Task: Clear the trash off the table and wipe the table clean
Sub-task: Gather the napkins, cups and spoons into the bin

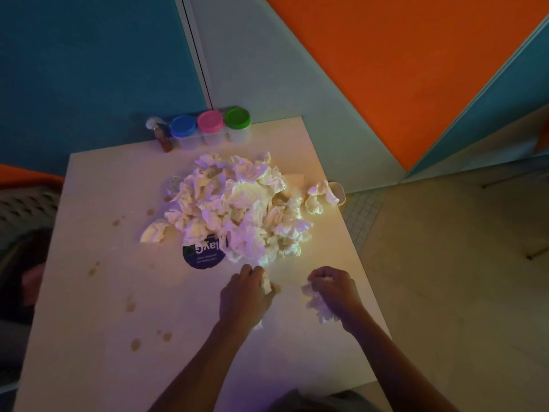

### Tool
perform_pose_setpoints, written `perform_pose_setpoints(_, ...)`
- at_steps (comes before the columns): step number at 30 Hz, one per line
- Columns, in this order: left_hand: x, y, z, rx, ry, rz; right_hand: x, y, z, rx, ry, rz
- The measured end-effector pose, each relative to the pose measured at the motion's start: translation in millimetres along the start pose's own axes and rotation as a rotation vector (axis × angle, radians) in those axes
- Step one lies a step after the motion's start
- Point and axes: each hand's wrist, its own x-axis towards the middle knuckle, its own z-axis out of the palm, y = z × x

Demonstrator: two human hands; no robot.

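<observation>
A big heap of crumpled white tissues (237,203) covers the middle of the white table (104,292). Paper cups (294,181) poke out at its right side, and a dark round lid (203,255) lies at its near edge. Several brown stains (130,306) dot the table's left part. Just in front of the heap, my left hand (242,295) grips a small wad of tissue (266,285). My right hand (334,288), to the right near the table's edge, grips a crumpled tissue (319,307) that hangs below its fist.
Three tubs with blue (182,126), pink (210,121) and green (237,118) lids stand at the table's far edge beside a small brown spray bottle (165,139). A white bin's rim (338,188) shows past the right edge. A grey slatted basket (26,209) sits at the left.
</observation>
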Motion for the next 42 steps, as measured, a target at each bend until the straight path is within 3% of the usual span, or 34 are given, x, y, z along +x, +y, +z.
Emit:
perform_pose_setpoints(9, -13.6, -1.1, -10.5, -0.280, 0.127, 0.005, -12.6, 1.3, 14.6, -0.021, -0.004, 0.047)
perform_pose_setpoints(17, -13.8, 13.5, -15.8, -0.410, 0.225, 0.042, -2.1, 3.8, 4.9, -0.041, 0.025, -0.063)
perform_pose_setpoints(21, -15.4, 35.3, -18.6, -0.396, 0.281, 0.038, 3.5, 12.4, -16.8, 0.008, -0.033, -0.029)
perform_pose_setpoints(30, -20.0, 138.8, -14.0, -0.363, 0.448, -0.053, 17.0, 46.7, -115.3, 0.150, -0.116, -0.031)
perform_pose_setpoints(42, -22.7, 276.0, 15.1, -0.444, 0.455, -0.032, 46.1, 73.5, -225.3, 0.133, -0.048, -0.086)
